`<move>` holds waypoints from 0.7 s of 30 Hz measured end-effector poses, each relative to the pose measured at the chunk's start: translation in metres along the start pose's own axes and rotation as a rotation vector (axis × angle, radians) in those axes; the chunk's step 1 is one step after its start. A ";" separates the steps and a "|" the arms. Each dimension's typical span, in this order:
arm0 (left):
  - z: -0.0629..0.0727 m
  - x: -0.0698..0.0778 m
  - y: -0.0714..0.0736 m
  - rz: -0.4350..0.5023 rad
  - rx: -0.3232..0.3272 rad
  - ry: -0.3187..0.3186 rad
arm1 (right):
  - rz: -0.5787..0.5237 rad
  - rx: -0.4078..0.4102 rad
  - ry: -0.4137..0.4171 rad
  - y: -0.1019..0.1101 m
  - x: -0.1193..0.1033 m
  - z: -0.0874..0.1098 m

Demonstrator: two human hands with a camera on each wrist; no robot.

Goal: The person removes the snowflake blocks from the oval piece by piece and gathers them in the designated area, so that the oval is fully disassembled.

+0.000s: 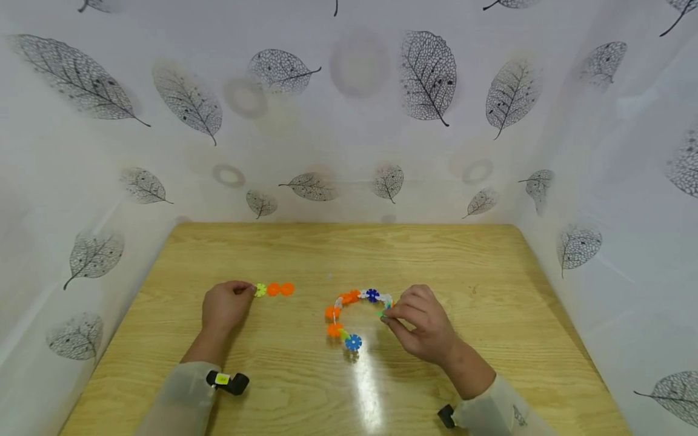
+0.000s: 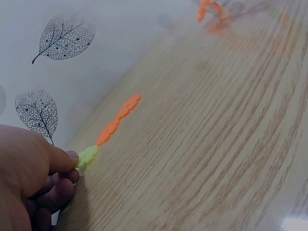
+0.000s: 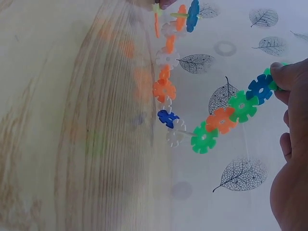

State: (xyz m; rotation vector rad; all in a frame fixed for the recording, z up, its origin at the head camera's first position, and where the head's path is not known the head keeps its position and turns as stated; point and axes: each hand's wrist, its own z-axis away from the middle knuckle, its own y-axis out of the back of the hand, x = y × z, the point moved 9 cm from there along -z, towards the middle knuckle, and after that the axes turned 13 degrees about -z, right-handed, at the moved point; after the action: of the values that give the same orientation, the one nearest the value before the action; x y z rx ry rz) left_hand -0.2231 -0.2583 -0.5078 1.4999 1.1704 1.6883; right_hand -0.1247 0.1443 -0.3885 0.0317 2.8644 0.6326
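My left hand [image 1: 226,307] pinches a yellow-green snowflake disc [image 1: 260,290] between thumb and forefinger. Two orange snowflake discs [image 2: 119,119] extend from it in a short row. On the right, thumb and fingers of my right hand [image 1: 424,325] grip a green snowflake disc [image 1: 381,314], the end of a long curved chain. In the right wrist view, a blue disc [image 3: 260,90], a green disc [image 3: 243,106] and an orange disc [image 3: 221,120] follow it. Further along are clear, dark blue [image 1: 372,295] and orange discs. A light blue disc [image 1: 353,342] forms the far end.
Both hands are over a wooden table [image 1: 436,254], whose glossy surface mirrors the chain. A white sheet with leaf prints [image 1: 360,121] stands around its back and sides. Small black wrist cameras [image 1: 233,383] sit at both cuffs.
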 end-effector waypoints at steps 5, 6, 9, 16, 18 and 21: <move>0.000 -0.001 0.000 -0.006 0.009 0.002 | -0.001 -0.006 -0.010 -0.001 0.000 -0.001; 0.000 -0.002 0.000 -0.006 0.010 0.001 | -0.001 -0.006 -0.011 -0.001 0.000 -0.001; 0.000 -0.002 0.000 -0.012 0.014 0.002 | 0.001 -0.003 -0.008 0.000 -0.001 -0.001; 0.000 -0.003 -0.002 -0.008 0.014 0.006 | 0.001 0.000 0.002 0.000 -0.002 -0.001; 0.000 -0.004 -0.002 -0.003 0.012 0.010 | 0.001 0.000 0.003 0.001 -0.002 -0.001; 0.002 -0.003 -0.002 0.005 0.003 0.012 | 0.000 0.001 0.003 0.002 -0.002 -0.001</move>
State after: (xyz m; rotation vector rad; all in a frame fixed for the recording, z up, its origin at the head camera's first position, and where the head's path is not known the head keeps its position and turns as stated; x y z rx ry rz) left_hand -0.2209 -0.2596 -0.5113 1.4983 1.1767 1.7015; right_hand -0.1226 0.1455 -0.3864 0.0309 2.8677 0.6311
